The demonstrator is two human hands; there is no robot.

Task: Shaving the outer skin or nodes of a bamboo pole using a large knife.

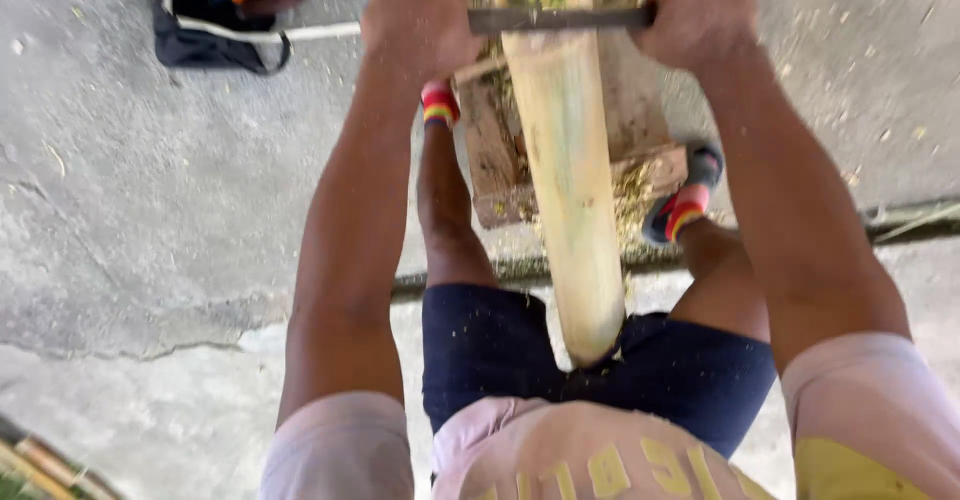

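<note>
Right now my left hand (418,28) is clenched around one end of a dark metal blade (560,19), and my right hand (700,15) is fisted on the other end. It lies flat across a pale bamboo pole (570,180), touching its upper face. That pole slants from between my thighs over a rough wooden block (640,150) on the concrete floor (150,200). My sandalled feet sit on either side of the block. A black bag (210,15) lies near the floor's far left edge
</note>
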